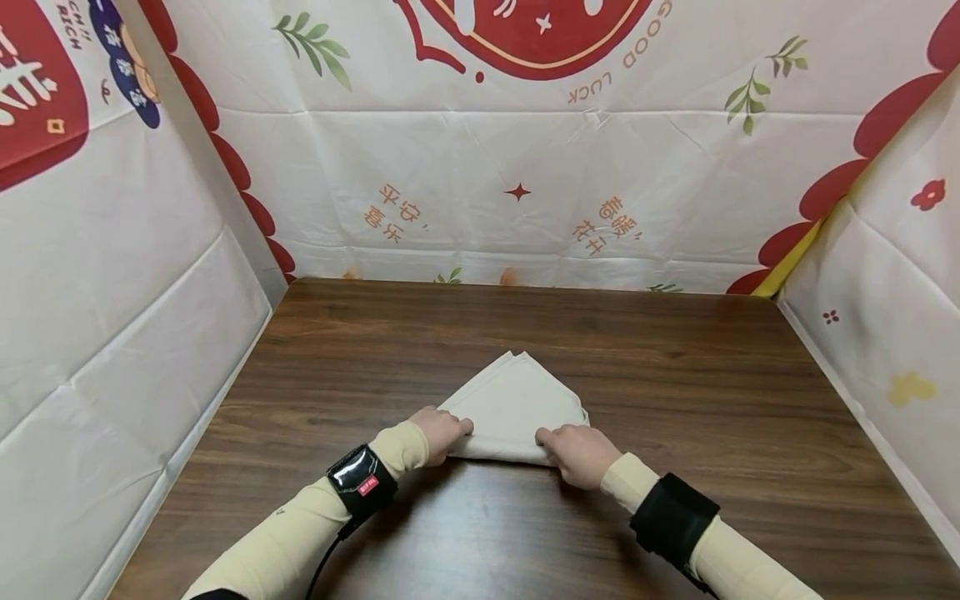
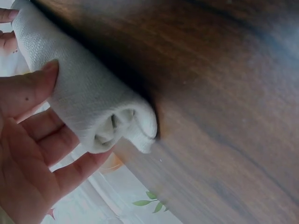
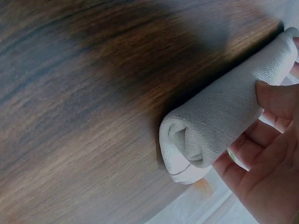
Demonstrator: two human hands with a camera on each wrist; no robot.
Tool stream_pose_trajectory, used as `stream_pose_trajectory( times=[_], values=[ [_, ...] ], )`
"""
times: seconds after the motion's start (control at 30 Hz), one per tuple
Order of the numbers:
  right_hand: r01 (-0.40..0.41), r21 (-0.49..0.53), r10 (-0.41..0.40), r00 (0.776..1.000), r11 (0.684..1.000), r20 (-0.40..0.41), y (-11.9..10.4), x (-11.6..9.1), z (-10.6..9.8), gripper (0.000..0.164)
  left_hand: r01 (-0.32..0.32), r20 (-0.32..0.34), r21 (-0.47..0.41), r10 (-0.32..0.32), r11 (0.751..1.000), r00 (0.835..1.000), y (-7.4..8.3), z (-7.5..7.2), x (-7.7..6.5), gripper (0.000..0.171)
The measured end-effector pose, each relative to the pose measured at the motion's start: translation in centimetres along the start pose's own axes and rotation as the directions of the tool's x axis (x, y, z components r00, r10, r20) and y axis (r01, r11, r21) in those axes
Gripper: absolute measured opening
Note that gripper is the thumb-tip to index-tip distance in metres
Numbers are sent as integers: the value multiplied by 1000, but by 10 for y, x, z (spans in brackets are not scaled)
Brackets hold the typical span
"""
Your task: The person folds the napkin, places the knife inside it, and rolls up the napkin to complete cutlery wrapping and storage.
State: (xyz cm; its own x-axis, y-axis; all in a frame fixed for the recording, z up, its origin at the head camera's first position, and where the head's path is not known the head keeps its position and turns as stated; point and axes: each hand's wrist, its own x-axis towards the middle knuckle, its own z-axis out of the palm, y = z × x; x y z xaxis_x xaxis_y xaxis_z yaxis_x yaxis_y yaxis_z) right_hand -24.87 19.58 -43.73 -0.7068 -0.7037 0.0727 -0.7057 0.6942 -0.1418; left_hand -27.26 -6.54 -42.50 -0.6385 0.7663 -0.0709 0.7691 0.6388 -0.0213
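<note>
An off-white towel (image 1: 513, 404) lies on the table, its far end coming to a layered point. Along its near edge it is rolled up, and the wrist views show the spiralled ends of the towel roll (image 2: 91, 84). My left hand (image 1: 442, 432) grips the left part of this roll, thumb on the near side and fingers around behind it. Toward the other end, my right hand (image 1: 579, 456) holds the roll in the same way, as the right wrist view shows with the towel (image 3: 215, 112) between thumb and fingers.
Dark brown wood-grain table (image 1: 360, 350) extends around the towel on all sides. Printed white fabric (image 1: 480, 183) hangs as a wall behind it, with similar fabric walls at left and right. Black straps (image 1: 675, 518) circle both sleeved wrists, and a thin cable hangs by the left forearm.
</note>
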Motion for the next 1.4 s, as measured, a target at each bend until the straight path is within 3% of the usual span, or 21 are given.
stream_pose_trajectory(
  times=[0.17, 0.33, 0.53, 0.67, 0.83, 1.07, 1.23, 1.4],
  values=[
    [1, 32, -1, 1000, 1000, 6, 0, 0, -2, 16, 8, -11, 27, -8, 1000, 1000, 0, 1, -2, 27],
    [19, -45, -23, 997, 999, -76, 0, 1, 0, 15, -2, -78, 94, 9, 996, 997, -2, 4, 0, 26],
    [-20, -81, 10, 993, 997, -116, -2, 7, -1, 23, -7, -120, 52, 14, 999, 993, -6, 5, 4, 37],
    [-54, -95, 40, 989, 994, -142, -2, 10, -5, 22, 0, -148, 38, 6, 999, 989, -8, 5, 6, 29],
    [-64, -175, 33, 984, 982, -173, 0, 12, -5, 21, 42, -148, 73, -31, 996, 988, -8, 5, 7, 23],
    [-100, -214, 58, 980, 972, -192, 1, 16, 6, 18, 54, -147, 205, -23, 977, 989, -4, 9, 12, 21],
    [-94, -190, 58, 981, 977, -187, 0, 14, 6, 14, 74, -85, 162, -61, 984, 995, 0, 5, 11, 18],
    [-67, -187, 30, 980, 980, -194, 1, 12, 8, 28, 94, -95, 175, -78, 980, 992, 3, 7, 12, 23]
  ],
)
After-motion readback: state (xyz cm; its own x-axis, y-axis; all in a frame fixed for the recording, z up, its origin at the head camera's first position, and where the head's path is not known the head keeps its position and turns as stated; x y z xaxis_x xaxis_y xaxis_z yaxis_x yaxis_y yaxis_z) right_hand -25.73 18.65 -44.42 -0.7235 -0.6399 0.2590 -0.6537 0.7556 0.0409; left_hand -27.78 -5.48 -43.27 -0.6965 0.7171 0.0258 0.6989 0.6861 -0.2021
